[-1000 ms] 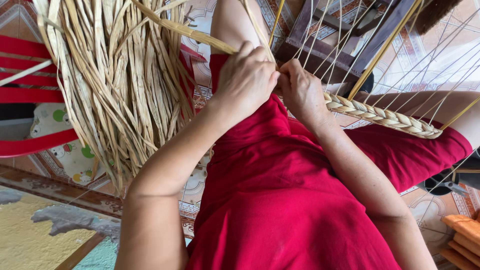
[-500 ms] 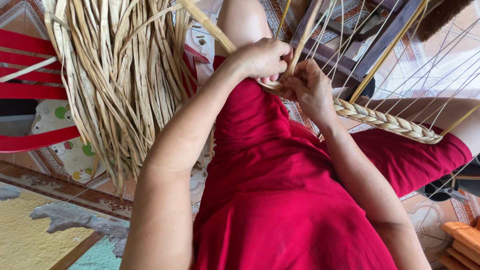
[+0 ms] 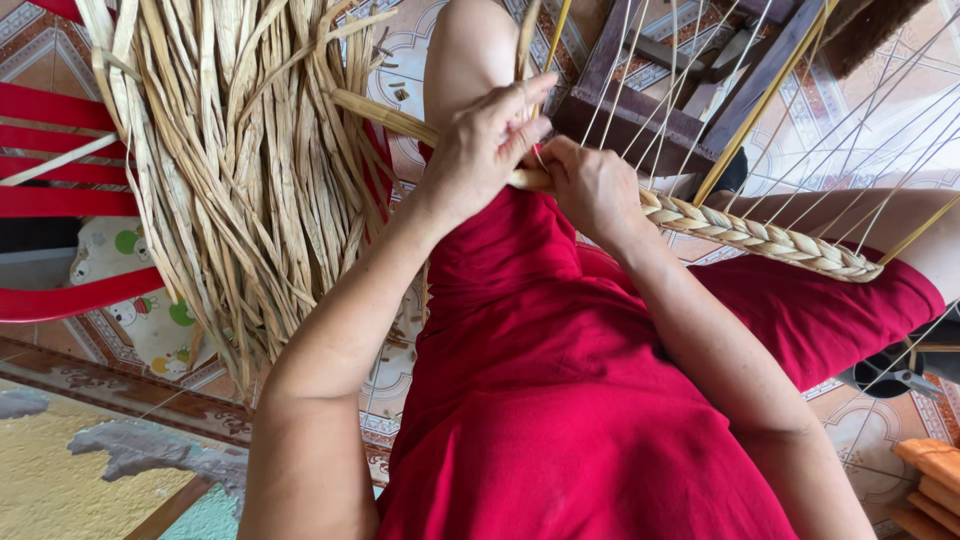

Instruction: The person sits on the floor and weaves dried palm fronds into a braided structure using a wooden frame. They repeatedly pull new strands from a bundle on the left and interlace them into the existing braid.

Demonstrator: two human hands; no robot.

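Observation:
A thick pale straw braid (image 3: 760, 235) runs from my hands toward the right over my red-clothed lap. My left hand (image 3: 485, 145) pinches loose dried strands (image 3: 385, 112) at the braid's working end, fingers curled round them. Touching it on the right, my right hand (image 3: 592, 185) clasps the braid's end. A big bundle of dried reed strips (image 3: 235, 160) hangs at the left, beside my left forearm.
A red plastic chair (image 3: 60, 190) stands at the left behind the bundle. A dark wooden frame (image 3: 650, 110) strung with thin cords lies beyond my hands. Patterned floor tiles (image 3: 395, 370) show below, orange pieces (image 3: 935, 480) at the lower right.
Both hands have stayed together at the braid's end, shifting slightly while working the strands; the left hand's fingers now reach over a new strand.

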